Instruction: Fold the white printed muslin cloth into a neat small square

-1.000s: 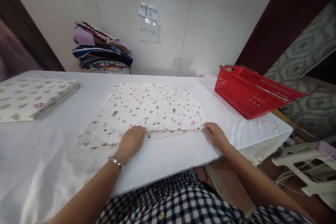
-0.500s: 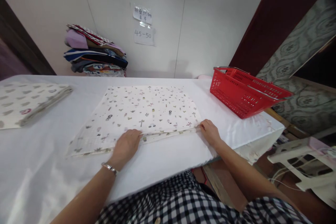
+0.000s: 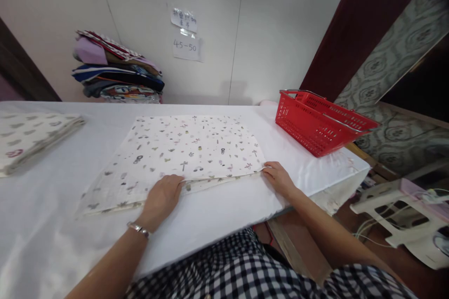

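A white cloth [image 3: 196, 145] printed with small plants, rainbows and other motifs lies folded in layers across the table in front of me. My left hand [image 3: 164, 196], with a metal bracelet at the wrist, is closed on the middle of its near edge. At the near right corner, my right hand [image 3: 278, 176] pinches the same cloth between thumb and fingers. Between the two hands the layers of the near edge part slightly, and a lower layer shows beneath. The fingertips of my left hand are partly hidden by the hand itself.
A folded printed cloth [image 3: 35, 138] lies at the left. Stacked folded fabrics [image 3: 119, 70] stand at the back against the wall. A red plastic basket [image 3: 315, 121] sits on the right of the white-covered table [image 3: 210, 219]. A stool [image 3: 393, 210] with cables stands beyond the right edge.
The view has turned slightly, so everything sits a little further left. Both hands stay on the cloth's near edge, and the cloth lies much as before.
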{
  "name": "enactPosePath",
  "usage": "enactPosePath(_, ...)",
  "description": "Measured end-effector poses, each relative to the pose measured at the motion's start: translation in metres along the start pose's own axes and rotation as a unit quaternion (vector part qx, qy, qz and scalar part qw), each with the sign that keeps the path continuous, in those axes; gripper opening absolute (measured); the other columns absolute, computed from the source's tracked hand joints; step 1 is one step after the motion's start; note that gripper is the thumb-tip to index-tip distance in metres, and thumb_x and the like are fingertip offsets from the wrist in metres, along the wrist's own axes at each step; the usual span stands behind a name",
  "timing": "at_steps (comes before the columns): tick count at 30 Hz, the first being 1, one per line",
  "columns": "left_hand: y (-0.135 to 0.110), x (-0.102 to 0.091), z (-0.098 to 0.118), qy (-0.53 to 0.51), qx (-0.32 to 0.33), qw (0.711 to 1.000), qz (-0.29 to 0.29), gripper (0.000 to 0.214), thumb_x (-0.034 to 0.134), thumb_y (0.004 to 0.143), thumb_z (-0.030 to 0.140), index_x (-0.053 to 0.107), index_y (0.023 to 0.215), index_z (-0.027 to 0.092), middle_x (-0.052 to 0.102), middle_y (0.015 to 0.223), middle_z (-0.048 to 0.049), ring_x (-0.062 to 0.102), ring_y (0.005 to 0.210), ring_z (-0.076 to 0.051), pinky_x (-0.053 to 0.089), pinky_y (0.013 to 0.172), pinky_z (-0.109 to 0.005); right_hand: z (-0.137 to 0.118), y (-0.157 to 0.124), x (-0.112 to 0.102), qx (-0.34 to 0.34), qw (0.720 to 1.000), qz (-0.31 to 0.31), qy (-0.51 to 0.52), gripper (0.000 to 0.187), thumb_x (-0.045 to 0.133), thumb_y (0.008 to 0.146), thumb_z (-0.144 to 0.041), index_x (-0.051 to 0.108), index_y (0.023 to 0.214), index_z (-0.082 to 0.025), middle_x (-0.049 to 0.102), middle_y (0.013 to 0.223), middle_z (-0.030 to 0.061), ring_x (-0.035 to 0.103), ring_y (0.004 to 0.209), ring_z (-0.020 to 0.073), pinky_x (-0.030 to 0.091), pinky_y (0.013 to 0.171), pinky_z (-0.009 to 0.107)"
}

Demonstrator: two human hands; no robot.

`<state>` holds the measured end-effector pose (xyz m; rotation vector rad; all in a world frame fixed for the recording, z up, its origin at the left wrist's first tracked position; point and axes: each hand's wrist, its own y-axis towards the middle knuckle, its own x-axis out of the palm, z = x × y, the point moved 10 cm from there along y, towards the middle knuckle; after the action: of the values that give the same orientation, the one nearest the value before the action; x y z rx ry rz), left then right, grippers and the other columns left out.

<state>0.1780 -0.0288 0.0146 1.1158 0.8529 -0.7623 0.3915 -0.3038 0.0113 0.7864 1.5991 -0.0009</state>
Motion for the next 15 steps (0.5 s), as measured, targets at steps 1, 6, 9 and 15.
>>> enactPosePath(1,0.000,0.000,0.000,0.000,0.000,1.000,0.000,0.031,0.031,0.089,0.033,0.059,0.091,0.020,0.066,0.088,-0.0067,0.061,0.084,-0.022,0.048,0.082,-0.038,0.000,0.001,0.000,0.004,1.000,0.001,0.000,0.018,0.049,0.086,-0.020,0.068,0.086,-0.021,0.060,0.108,0.0084,0.051,0.102,0.0212,0.046,0.088,0.041)
enactPosePath(6,-0.002,0.003,-0.003,-0.007,0.003,1.000,0.000,0.031,0.032,0.090,0.034,0.059,0.093,0.019,0.066,0.090,-0.0068,0.061,0.086,-0.022,0.047,0.083,-0.039,0.003,0.004,-0.004,0.019,0.999,0.000,0.039,0.018,0.046,0.087,-0.019,0.064,0.081,-0.021,0.058,0.112,0.0077,0.050,0.106,0.0206,0.045,0.091,0.041)
enactPosePath(9,-0.002,0.005,-0.003,-0.001,0.003,1.000,-0.004,0.032,0.031,0.090,0.033,0.059,0.094,0.019,0.066,0.090,-0.0069,0.060,0.086,-0.022,0.047,0.082,-0.039,0.006,0.001,-0.008,0.012,0.998,0.001,0.068,0.018,0.043,0.089,-0.020,0.060,0.084,-0.021,0.055,0.118,0.0076,0.047,0.113,0.0192,0.042,0.096,0.041)
enactPosePath(15,-0.001,0.006,0.001,0.024,0.009,1.000,-0.012,0.033,0.031,0.091,0.034,0.060,0.092,0.018,0.066,0.090,-0.0076,0.059,0.086,-0.023,0.046,0.082,-0.038,0.017,-0.003,-0.008,0.011,0.995,-0.016,0.096,0.017,0.040,0.089,-0.019,0.056,0.085,-0.020,0.051,0.125,0.0083,0.043,0.119,0.0180,0.040,0.099,0.041)
